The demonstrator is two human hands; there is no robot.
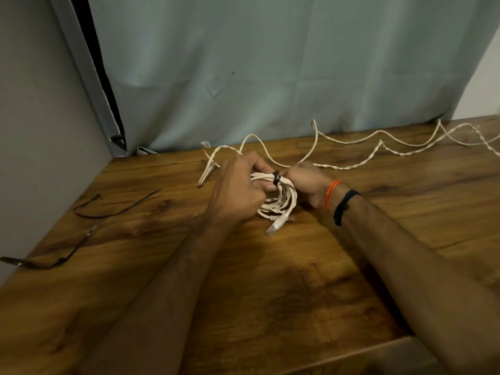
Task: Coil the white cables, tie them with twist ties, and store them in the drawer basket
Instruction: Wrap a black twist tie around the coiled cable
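White cable, wound into a small coil [281, 197], sits at the middle of the wooden desk [135, 280], held just above or on the surface between both hands; a black twist tie [276, 177] wraps the top of the coil, where the strands are bunched together; the left hand [238, 190] curls round the coil's left side, its grip closed on the strands with the thumb lying near the tie; the right hand [308, 182] is at the coil's right side, fingers curled toward the tie, though whether its grip pinches the tie or the cable I cannot tell, since the fingertips are hidden; a clear plug [277, 226] on the coil's free end pokes out toward the near edge; the right wrist wears an orange thread [331, 193] and a dark band [343, 207]; behind the hands a second, loose white cable [351, 142] snakes along the back of the desk to the right, partly twisted round itself, one end with a plug [205, 144] lying left of the hands; two spare black ties [113, 208] lie well apart from the coil near the left edge; a pale grey-green curtain [270, 63] hangs behind the desk.
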